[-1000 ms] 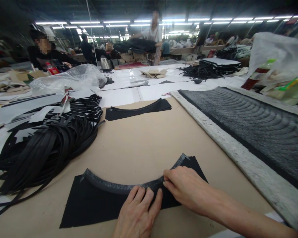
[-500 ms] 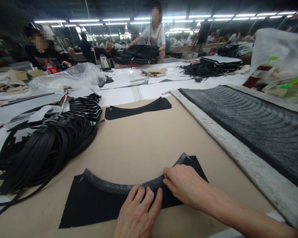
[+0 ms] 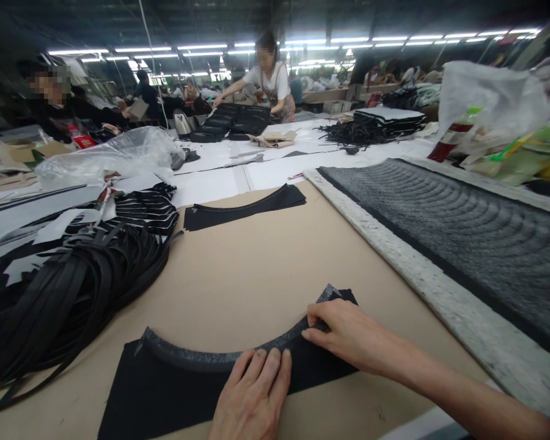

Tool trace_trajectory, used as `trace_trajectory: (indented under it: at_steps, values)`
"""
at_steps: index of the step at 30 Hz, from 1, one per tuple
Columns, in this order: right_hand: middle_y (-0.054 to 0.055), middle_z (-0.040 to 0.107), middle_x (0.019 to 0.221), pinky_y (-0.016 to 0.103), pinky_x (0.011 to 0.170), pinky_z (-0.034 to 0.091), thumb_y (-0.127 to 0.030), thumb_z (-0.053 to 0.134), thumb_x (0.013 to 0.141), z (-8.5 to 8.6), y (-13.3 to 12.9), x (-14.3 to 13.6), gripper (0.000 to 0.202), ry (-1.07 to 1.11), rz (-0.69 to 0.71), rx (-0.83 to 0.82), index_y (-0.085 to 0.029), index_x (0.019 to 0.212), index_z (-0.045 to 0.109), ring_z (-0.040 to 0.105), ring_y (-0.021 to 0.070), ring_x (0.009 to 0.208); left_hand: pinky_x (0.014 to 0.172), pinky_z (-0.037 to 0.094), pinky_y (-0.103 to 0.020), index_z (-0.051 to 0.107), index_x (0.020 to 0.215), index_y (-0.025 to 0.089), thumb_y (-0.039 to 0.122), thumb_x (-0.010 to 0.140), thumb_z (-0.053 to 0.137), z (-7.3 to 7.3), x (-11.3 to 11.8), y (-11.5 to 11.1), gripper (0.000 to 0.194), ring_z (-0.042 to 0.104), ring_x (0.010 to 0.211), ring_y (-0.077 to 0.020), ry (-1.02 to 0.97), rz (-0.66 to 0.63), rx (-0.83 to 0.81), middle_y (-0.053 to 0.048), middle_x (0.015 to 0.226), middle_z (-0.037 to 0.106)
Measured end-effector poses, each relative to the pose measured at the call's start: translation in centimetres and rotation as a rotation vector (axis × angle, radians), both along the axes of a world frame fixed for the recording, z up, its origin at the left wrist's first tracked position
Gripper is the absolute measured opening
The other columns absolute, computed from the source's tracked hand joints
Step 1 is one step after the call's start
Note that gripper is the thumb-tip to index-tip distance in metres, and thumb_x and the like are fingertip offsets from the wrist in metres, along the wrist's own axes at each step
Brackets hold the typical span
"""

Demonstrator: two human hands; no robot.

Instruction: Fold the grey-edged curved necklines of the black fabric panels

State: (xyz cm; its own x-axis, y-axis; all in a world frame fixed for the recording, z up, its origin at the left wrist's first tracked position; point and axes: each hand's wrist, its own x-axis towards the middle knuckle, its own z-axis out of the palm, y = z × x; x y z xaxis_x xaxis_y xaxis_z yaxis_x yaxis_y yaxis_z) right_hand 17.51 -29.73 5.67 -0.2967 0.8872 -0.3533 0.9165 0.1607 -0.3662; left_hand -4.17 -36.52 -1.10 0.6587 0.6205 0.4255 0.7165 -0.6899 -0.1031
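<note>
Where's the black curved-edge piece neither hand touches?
Head view, upper middle: the untouched black piece lies near the tan sheet's far edge, left of the speckled gray panel.

Left hand (image 3: 252, 397): ungloved, with slender fingers (image 3: 271, 370), rounded at the tips, and short nails. Right hand (image 3: 343, 330): likewise ungloved, the thumb (image 3: 316, 337) tapering to a short nail. Right forearm (image 3: 440, 373): long, slim and smooth in outline, bare to the frame's edge.
</note>
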Motion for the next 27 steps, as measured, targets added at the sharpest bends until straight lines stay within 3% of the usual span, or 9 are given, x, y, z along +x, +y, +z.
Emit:
trace_trajectory:
  at_steps: [8,14,20,27]
  values:
    - [0.003,0.067,0.077,0.027,0.059,0.030,-0.025,0.054,0.075,-0.4,0.4,0.5,0.009,0.000,-0.007,0.070,-0.020,0.072,0.062,0.059,0.0186,0.075,0.088,0.041,-0.031,0.050,0.127,0.014,0.014,0.093,0.037,-0.7,0.9,0.1,0.036,0.050,0.092,-0.0191,0.059,0.015,-0.031,-0.006,0.098,0.053]
    - [0.006,0.066,0.081,0.029,0.063,0.033,-0.021,0.055,0.078,0.4,0.0,-0.2,0.010,-0.035,0.007,0.101,-0.017,0.073,0.062,0.060,0.0204,0.076,0.081,0.041,-0.033,0.047,0.132,0.016,0.013,0.093,0.034,-0.4,2.0,0.5,0.041,0.048,0.083,-0.0193,0.020,0.018,-0.027,-0.005,0.096,0.050]
    - [0.008,0.063,0.088,0.033,0.069,0.035,-0.026,0.064,0.075,-0.6,0.0,0.5,0.010,-0.010,-0.088,0.132,-0.016,0.080,0.062,0.057,0.0255,0.085,0.081,0.041,-0.034,0.051,0.127,0.015,0.012,0.093,0.032,-0.5,2.5,0.9,0.039,0.048,0.084,-0.0200,0.001,0.010,0.009,-0.005,0.095,0.049]
    - [0.000,0.061,0.081,0.024,0.065,0.038,-0.025,0.065,0.075,-1.6,1.0,3.5,0.015,0.271,-0.192,0.022,-0.018,0.087,0.059,0.056,0.0141,0.074,0.082,0.043,-0.032,0.050,0.128,0.018,0.011,0.090,0.041,-0.7,2.4,0.8,0.040,0.049,0.087,-0.0198,0.065,0.038,0.048,-0.007,0.098,0.049]
